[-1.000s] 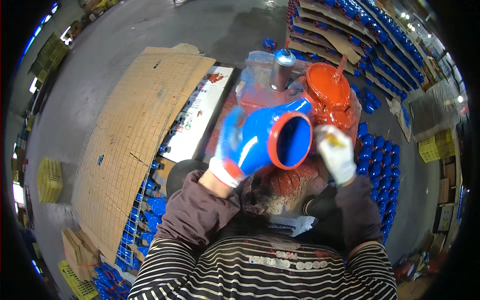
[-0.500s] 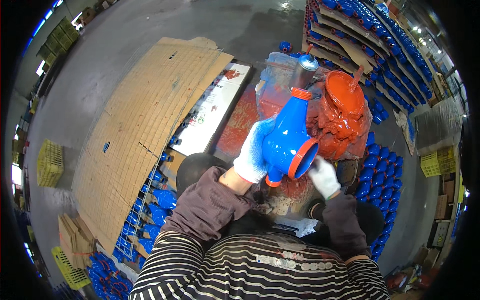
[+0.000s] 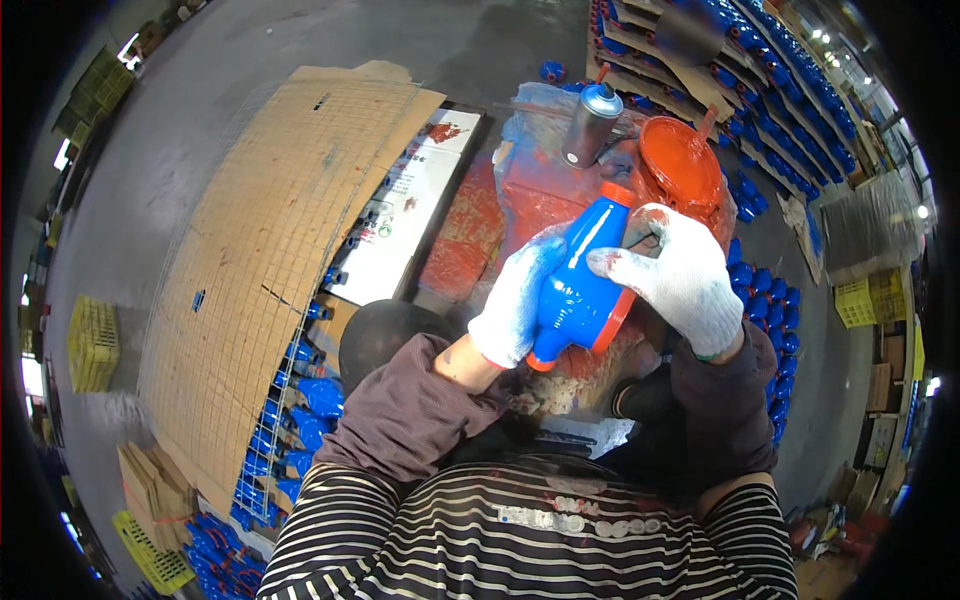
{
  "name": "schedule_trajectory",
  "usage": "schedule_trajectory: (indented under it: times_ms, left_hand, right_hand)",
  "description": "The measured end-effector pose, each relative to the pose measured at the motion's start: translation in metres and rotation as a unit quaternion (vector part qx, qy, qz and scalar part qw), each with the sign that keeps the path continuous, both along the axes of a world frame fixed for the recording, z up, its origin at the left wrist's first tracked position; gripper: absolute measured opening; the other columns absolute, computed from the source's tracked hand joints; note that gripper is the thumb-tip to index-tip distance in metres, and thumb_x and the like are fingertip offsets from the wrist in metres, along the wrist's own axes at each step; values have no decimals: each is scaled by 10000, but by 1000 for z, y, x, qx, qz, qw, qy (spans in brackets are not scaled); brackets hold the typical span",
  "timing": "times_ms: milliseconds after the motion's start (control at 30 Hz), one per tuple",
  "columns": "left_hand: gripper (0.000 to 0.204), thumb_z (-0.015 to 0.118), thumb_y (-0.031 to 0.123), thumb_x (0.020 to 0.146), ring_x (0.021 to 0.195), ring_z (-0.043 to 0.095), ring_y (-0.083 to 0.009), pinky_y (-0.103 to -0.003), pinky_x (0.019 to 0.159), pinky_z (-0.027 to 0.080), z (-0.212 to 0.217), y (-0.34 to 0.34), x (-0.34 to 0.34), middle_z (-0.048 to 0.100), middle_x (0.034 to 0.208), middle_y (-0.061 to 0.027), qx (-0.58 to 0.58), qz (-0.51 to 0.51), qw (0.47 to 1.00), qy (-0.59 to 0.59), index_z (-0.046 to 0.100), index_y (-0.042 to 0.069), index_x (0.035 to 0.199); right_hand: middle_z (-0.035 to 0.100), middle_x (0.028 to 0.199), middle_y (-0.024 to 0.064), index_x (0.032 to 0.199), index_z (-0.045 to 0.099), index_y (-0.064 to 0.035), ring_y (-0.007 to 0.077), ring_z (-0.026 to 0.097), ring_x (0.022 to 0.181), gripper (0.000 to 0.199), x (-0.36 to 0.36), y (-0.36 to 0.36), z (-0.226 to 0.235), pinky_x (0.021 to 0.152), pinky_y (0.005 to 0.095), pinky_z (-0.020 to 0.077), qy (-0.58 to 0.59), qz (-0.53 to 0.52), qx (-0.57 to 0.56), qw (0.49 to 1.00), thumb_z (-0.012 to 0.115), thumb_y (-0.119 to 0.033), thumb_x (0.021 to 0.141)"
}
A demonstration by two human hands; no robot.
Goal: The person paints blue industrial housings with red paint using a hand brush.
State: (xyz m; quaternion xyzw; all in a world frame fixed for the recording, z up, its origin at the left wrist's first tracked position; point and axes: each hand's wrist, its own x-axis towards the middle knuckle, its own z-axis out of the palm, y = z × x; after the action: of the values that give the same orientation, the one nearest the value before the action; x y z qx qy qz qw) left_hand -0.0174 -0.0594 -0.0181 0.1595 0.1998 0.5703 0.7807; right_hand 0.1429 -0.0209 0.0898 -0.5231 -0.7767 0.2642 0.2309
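In the head view, my gloved left hand (image 3: 515, 300), its fingers smudged blue, gripped a glossy blue fitting (image 3: 575, 300) just right of the middle of the frame. The piece leaned, its narrow red-rimmed neck toward the top of the frame and its wide red-rimmed mouth toward the lower right. My gloved right hand (image 3: 692, 275) curled at the fitting's right side, thumb overlapping the blue body; whether it pinched anything, I could not tell from this angle. A metal can (image 3: 592, 128) stood above the fitting, beside a round tub (image 3: 668, 160) coated in red, with a stick (image 3: 704, 128) jutting up from it. A cardboard sheet (image 3: 300, 230) spread across the left half, a yellow crate (image 3: 94, 345) near the left edge. Rows of blue parts (image 3: 775, 310) lined the right side of the frame.
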Motion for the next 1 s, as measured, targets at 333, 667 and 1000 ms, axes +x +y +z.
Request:
schedule_trajectory:
  times_ms: [333, 667, 1000]
  left_hand:
    - [402, 533, 359, 929, 960, 619, -233, -379, 911, 492, -9, 20, 30, 619, 1100, -110, 50, 26, 965, 255, 523, 76, 1214]
    - [511, 433, 486, 950, 763, 583, -258, -373, 652, 508, -14, 46, 97, 605, 995, -146, 129, -263, 944, 151, 539, 45, 1185]
    - [492, 477, 451, 924, 860, 578, -270, -400, 752, 492, -4, 29, 100, 598, 1061, -139, 18, -192, 959, 207, 527, 44, 1198]
  right_hand:
    - [658, 796, 172, 902, 660, -20, 290, 647, 757, 241, 179, -45, 13, 683, 346, 486, -27, -272, 65, 960, 626, -252, 849]
    - [656, 836, 222, 859, 685, -44, 363, 651, 805, 292, 305, -436, -180, 723, 450, 514, -218, -629, -266, 697, 597, -304, 760]
    - [656, 997, 233, 1010, 651, -5, 380, 639, 945, 418, 212, -523, -415, 840, 456, 497, -33, -534, -485, 691, 609, -361, 796]
